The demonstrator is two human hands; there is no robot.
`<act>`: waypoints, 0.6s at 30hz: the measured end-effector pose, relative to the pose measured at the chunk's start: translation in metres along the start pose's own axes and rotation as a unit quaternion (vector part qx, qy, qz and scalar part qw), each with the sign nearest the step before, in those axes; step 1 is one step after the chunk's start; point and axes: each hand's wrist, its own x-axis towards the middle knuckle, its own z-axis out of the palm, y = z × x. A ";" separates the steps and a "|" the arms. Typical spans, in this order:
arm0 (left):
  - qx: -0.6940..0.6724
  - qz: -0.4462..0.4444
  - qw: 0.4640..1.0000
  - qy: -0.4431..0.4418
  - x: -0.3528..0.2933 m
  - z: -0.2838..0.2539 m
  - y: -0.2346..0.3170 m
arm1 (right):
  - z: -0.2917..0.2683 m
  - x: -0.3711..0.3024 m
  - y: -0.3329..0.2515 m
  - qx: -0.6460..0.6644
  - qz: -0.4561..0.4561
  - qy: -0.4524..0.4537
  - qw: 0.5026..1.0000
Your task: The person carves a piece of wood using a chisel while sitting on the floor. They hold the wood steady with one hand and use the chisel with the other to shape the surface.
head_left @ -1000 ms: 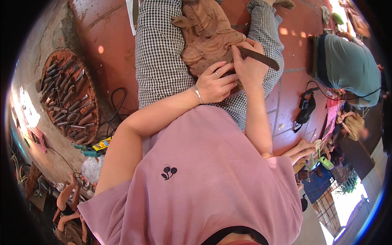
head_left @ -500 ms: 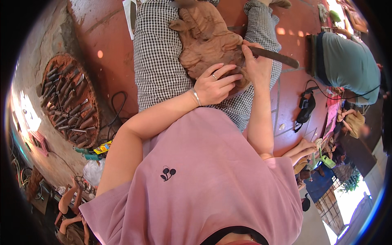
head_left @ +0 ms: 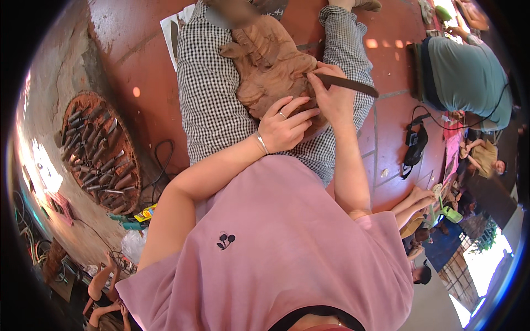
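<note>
A reddish-brown wood carving (head_left: 270,58) with deep folds and ridges lies across my lap, over the black-and-white checked trousers (head_left: 207,105). My left hand (head_left: 284,127), wearing a ring and a bracelet, rests on its near edge with the fingers stretched out and apart. Pinched in my right hand (head_left: 334,102) is a long, flat, dark tool that looks like a file (head_left: 353,85). Its free, rounded end points out to the right. The other end meets the carving's right side, partly hidden by my fingers.
To the left, a round basket (head_left: 135,176) holds many wooden-handled carving tools. A black pouch (head_left: 413,146) with a cord lies on the red tiled floor (head_left: 392,60) at right. A person in a teal shirt (head_left: 469,80) bends nearby; other people sit farther off.
The carving and both hands appear slightly further left, with the view itself shifted. My right hand and the file sit a little higher against the carving; my left hand stays on its near edge.
</note>
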 end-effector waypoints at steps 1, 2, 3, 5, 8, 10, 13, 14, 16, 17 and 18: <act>0.005 0.000 1.000 -0.018 -0.001 -0.001 -0.001 | 0.000 0.003 0.006 0.074 0.079 -0.012 0.994; 0.007 -0.002 1.000 -0.019 -0.001 -0.002 -0.001 | -0.001 0.005 0.013 0.148 0.156 -0.024 0.976; 0.009 -0.003 1.000 -0.020 -0.001 -0.001 -0.001 | -0.009 0.011 0.009 0.173 0.209 -0.046 0.961; 0.009 -0.005 1.000 -0.027 -0.001 -0.002 0.000 | -0.008 0.010 0.012 0.201 0.197 -0.046 0.958; 0.009 -0.006 1.000 -0.029 -0.003 0.003 0.000 | -0.002 0.002 0.015 0.133 0.067 0.001 0.989; 0.016 -0.003 0.999 -0.034 0.001 0.002 -0.001 | -0.003 0.003 0.020 0.129 0.077 -0.013 0.989; 0.022 -0.005 0.999 -0.043 0.004 -0.001 0.002 | -0.010 0.013 0.021 0.370 0.306 -0.003 0.877; 0.026 -0.003 0.999 -0.044 0.003 -0.002 0.002 | -0.009 0.012 0.022 0.381 0.302 0.022 0.873; 0.030 0.001 0.999 -0.046 0.003 -0.002 0.003 | -0.001 0.003 0.023 0.400 0.297 0.073 0.864; 0.034 0.006 0.998 -0.046 0.004 -0.001 0.002 | 0.003 0.000 0.019 0.395 0.274 0.135 0.866; 0.031 0.005 0.998 -0.047 0.004 -0.001 0.003 | 0.004 -0.005 0.018 0.353 0.258 0.136 0.889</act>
